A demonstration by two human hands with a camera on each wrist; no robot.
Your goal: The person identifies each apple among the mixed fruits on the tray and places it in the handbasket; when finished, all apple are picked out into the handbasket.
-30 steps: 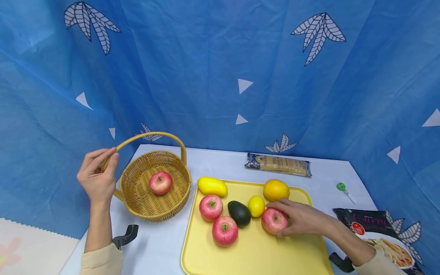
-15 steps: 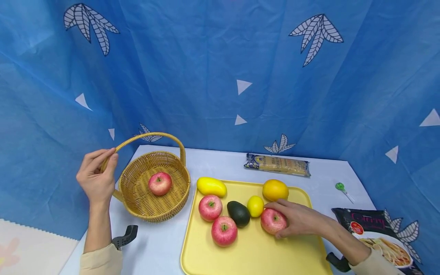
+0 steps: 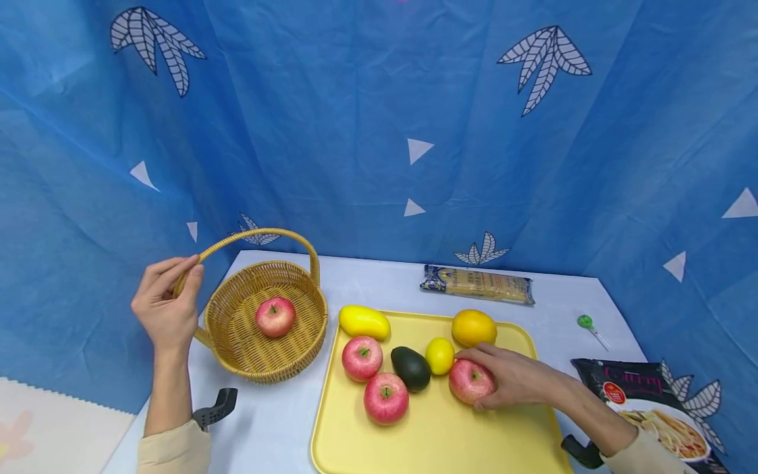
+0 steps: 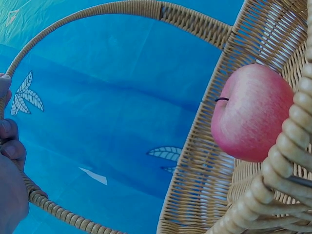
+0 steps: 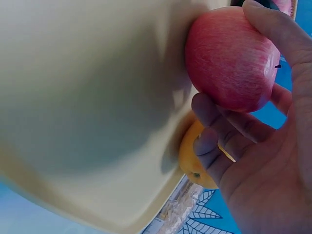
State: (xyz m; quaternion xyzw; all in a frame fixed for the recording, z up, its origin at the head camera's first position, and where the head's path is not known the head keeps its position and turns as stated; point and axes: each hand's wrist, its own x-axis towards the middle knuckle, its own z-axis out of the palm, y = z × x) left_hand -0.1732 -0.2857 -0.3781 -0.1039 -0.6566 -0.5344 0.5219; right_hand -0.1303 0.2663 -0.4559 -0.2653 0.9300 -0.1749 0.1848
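Observation:
My left hand (image 3: 168, 299) grips the arched handle (image 3: 257, 232) of a round wicker basket (image 3: 216, 329) at the left. One red apple (image 3: 276, 317) lies inside the basket. On the yellow tray (image 3: 462, 447), my right hand (image 3: 521, 376) holds another red apple (image 3: 470, 382) between thumb and fingers. In the right wrist view that apple (image 5: 231, 58) sits against the tray, the thumb on one side and curled fingers on the other. Beside it are a lemon (image 3: 440, 356) and an orange (image 3: 474, 328). Further left lie a dark avocado (image 3: 411, 368), two red apples (image 3: 386, 399) and a yellow mango (image 3: 364, 322).
Behind the tray lies a pack of noodles (image 3: 478, 284). A green lollipop (image 3: 586, 322) and a black curry packet (image 3: 657, 408) are at the right. A blue patterned cloth (image 3: 355, 118) hangs along the back and sides of the white table (image 3: 266, 421).
The head view has shifted very slightly. Both hands keep their places, the left on the basket handle and the right around the apple on the tray.

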